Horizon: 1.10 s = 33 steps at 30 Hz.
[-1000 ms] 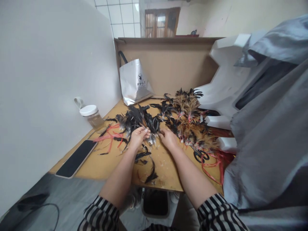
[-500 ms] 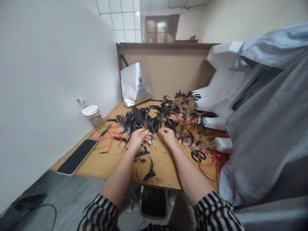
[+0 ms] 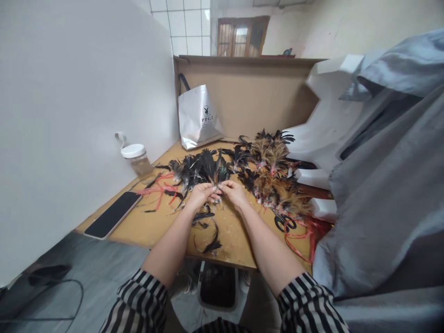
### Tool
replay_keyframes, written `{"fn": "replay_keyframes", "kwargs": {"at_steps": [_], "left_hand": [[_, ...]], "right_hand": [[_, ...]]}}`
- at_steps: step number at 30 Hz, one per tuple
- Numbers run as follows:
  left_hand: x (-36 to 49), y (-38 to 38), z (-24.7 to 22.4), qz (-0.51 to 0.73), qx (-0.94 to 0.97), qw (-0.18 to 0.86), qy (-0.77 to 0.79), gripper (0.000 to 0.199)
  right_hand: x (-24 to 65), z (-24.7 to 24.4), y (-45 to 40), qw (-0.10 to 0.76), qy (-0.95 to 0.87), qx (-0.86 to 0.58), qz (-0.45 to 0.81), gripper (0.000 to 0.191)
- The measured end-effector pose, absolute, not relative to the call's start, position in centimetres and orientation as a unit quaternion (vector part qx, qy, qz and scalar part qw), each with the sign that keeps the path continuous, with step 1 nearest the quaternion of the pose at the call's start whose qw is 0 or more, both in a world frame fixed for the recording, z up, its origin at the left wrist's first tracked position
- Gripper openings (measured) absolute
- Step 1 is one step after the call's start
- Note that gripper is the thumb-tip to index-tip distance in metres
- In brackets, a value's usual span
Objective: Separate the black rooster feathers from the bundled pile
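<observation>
Both hands meet at the middle of the wooden table [image 3: 232, 231]. My left hand [image 3: 204, 193] pinches the base of a small fan of dark feathers [image 3: 212, 167]. Fingertips of my right hand [image 3: 234, 191] are closed at the same quills, touching or nearly touching the left fingertips. A pile of black feathers [image 3: 187, 170] lies just beyond and left of my left hand. Brown and black feather bunches [image 3: 277, 189] with red ties lie to the right of my right hand. Loose dark feathers [image 3: 213, 243] are scattered nearer the front edge.
Black scissors [image 3: 285, 223] and red ribbon [image 3: 298, 237] lie at the right. On the left are a phone [image 3: 114, 215], red strips [image 3: 159, 188] and a white-lidded jar [image 3: 138, 162]. A silver bag [image 3: 199, 118] stands behind. Grey cloth [image 3: 388, 199] hangs at the right; a bin [image 3: 218, 284] sits below.
My right hand has moved left to meet my left hand, and its fingertips are now at the feathers' base. The whole view has shifted slightly.
</observation>
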<state>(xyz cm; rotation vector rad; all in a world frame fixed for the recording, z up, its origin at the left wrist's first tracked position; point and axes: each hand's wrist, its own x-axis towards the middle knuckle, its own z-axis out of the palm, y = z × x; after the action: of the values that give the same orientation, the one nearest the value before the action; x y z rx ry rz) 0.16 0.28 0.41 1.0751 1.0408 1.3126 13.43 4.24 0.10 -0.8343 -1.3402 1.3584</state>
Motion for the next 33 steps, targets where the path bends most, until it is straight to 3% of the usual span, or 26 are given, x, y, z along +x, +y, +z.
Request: {"fn": "replay_keyframes", "kwargs": {"at_steps": [7,14,24,33], "left_hand": [[0.1,0.4,0.1,0.544,0.456,0.549,0.442,0.027],[0.0,0.3,0.4,0.537,0.478,0.551,0.424,0.025],[-0.4,0.4,0.3,0.562,0.468,0.535,0.423,0.022],[-1.6,0.7,0.2,0.618,0.401,0.553,0.389,0.024]], "right_hand": [[13.1,-0.1,4.6,0.517,-0.579,-0.363,0.515,0.021],[13.0,0.3,4.2,0.489,-0.538,-0.362,0.583,0.030],[13.0,1.2,4.4,0.489,-0.538,-0.348,0.592,0.028],[13.2,0.9,5.1,0.516,-0.587,-0.367,0.505,0.022]]}}
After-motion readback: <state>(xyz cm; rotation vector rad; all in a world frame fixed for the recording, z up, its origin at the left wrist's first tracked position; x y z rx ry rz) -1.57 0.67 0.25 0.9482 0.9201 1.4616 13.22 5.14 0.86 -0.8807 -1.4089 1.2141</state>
